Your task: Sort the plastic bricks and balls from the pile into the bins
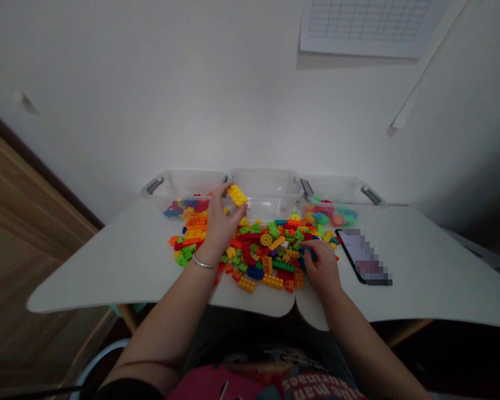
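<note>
My left hand holds a yellow building block between thumb and fingers, raised in front of the middle clear bin. A silver bangle circles that wrist. Below spreads a heap of building blocks in red, orange, yellow, green and blue. At the heap's right side my right hand has its fingers closed on a blue block, which is partly hidden by the hand.
A left clear bin and a right clear bin stand against the wall with colourful pieces inside. A phone lies right of the heap. The white table has a curved front edge and a seam near the middle.
</note>
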`<act>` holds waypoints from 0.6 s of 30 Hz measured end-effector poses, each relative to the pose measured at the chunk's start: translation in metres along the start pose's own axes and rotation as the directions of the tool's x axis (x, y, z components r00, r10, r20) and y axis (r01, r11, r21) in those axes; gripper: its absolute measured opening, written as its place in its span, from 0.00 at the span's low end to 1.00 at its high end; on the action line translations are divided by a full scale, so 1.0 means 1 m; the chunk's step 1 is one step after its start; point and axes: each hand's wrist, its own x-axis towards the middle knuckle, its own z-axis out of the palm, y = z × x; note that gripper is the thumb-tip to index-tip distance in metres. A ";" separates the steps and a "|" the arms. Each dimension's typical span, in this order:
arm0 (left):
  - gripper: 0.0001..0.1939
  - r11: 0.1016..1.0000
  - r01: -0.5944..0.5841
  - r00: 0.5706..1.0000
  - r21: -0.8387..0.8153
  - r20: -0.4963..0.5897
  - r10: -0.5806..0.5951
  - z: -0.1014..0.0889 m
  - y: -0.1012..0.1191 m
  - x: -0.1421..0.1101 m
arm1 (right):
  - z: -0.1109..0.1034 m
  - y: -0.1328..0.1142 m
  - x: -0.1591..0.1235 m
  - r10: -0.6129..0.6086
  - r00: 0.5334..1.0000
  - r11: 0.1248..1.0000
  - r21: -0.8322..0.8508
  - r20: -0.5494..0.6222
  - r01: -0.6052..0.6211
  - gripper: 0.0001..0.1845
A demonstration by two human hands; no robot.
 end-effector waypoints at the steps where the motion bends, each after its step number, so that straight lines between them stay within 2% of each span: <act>1: 0.28 0.999 0.024 0.999 0.027 -0.027 -0.024 0.003 -0.004 0.007 | 0.000 0.000 0.000 -0.007 1.000 1.000 0.001 -0.002 0.007 0.10; 4: 0.31 0.994 0.070 0.997 0.082 -0.051 -0.066 0.015 -0.013 0.026 | 0.000 0.000 0.000 -0.015 1.000 1.000 0.000 -0.014 0.015 0.10; 10: 0.36 0.992 0.080 0.982 0.094 0.161 -0.094 0.033 -0.019 0.043 | 0.001 0.001 -0.001 -0.020 1.000 1.000 -0.001 -0.014 0.020 0.10; 15: 0.29 0.968 0.215 0.949 0.132 0.205 -0.239 0.041 -0.020 0.048 | 0.000 0.000 0.000 -0.041 0.999 0.999 -0.001 -0.027 0.041 0.10; 18: 0.26 0.955 0.252 0.936 0.157 0.213 -0.282 0.043 -0.018 0.049 | -0.001 -0.001 0.000 -0.056 0.998 0.998 -0.003 -0.034 0.056 0.10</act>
